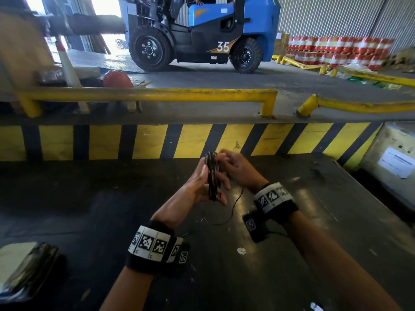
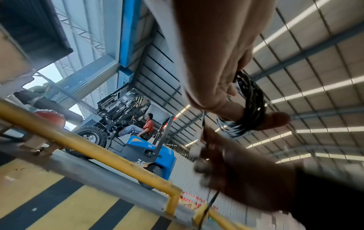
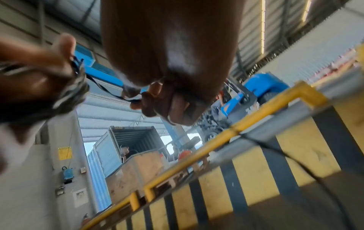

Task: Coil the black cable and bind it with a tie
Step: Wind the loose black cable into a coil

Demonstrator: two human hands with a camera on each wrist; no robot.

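The black cable (image 1: 212, 176) is wound into a tight coil over the fingers of my left hand (image 1: 197, 187), which grips it upright above the dark table. In the left wrist view the coil (image 2: 250, 105) loops round my fingers. My right hand (image 1: 235, 169) is just right of the coil and pinches a thin strand of the cable (image 3: 110, 91) stretched from the coil (image 3: 74, 91) to its fingertips (image 3: 138, 104). A loose cable tail (image 1: 233, 207) trails down onto the table between my wrists. I see no tie.
The dark table (image 1: 112, 221) ends at a yellow-and-black striped kerb (image 1: 193, 140) with a yellow rail (image 1: 146, 95) behind it. A blue forklift (image 1: 202, 34) with a person (image 2: 145, 126) on it stands beyond. A wrapped bundle (image 1: 24, 272) lies lower left, a labelled box (image 1: 395, 153) at right.
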